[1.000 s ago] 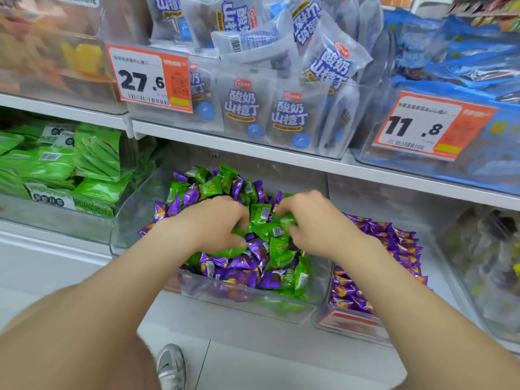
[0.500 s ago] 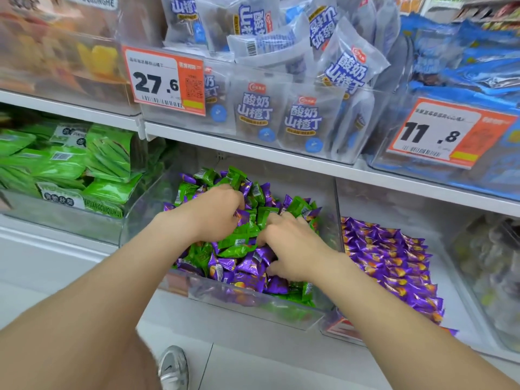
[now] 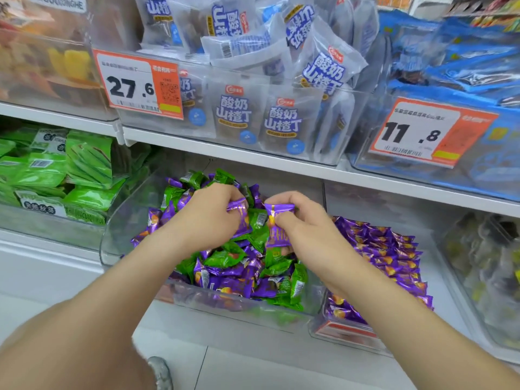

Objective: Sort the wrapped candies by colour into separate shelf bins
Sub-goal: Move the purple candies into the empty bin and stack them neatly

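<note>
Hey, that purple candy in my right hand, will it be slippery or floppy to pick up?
Probably light: the right hand holds the purple candy by a pinch alone. Its glossy foil looks slippery, and the crimped ends likely crumple.

1. The white upper shelf (image 3: pixel 253 161) hangs over the clear plastic bin of mixed green and purple candies (image 3: pixel 121 220), leaving only a low gap above the heap.
2. The left hand (image 3: pixel 208 218) and right hand (image 3: pixel 304 229), each pinching a purple wrapped candy (image 3: pixel 278 229), fill the middle of that gap.
3. The bin's left corner is bare.
4. The neighbouring clear bin of purple candies (image 3: pixel 346 333) is bare at its rear.
</note>
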`<state>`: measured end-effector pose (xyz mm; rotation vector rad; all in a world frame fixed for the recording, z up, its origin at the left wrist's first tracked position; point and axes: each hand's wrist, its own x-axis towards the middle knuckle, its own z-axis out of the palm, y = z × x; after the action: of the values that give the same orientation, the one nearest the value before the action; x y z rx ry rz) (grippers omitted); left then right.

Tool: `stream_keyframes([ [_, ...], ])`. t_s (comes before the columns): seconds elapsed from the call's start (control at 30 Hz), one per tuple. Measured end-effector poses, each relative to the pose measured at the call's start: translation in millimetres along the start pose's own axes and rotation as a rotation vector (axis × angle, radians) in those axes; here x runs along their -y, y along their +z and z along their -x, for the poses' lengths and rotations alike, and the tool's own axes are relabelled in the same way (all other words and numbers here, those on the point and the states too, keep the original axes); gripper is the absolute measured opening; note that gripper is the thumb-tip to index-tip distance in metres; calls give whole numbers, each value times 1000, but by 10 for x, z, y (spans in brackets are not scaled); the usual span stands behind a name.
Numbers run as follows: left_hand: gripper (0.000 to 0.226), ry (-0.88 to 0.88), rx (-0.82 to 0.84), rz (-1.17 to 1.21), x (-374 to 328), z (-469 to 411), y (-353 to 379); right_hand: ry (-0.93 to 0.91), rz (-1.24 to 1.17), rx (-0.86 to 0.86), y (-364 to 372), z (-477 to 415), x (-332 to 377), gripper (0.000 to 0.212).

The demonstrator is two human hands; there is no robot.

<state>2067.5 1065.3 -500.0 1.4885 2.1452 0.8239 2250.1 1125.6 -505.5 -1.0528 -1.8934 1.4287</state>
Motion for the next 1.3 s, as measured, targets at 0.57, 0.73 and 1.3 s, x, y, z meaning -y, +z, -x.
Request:
stream_keyframes([
  [0.57,13,-115,61,843,-884,477,514,28,-313,-244,-632,535,-107,21],
  [0.73,8,100,-11,647,-1092,475,753,391,-616,-145,-1105,627,-223,23],
  [1.3,12,449,67,-259,-1585,136,1767,136,1500,-359,-2742,-19,-1465,30],
])
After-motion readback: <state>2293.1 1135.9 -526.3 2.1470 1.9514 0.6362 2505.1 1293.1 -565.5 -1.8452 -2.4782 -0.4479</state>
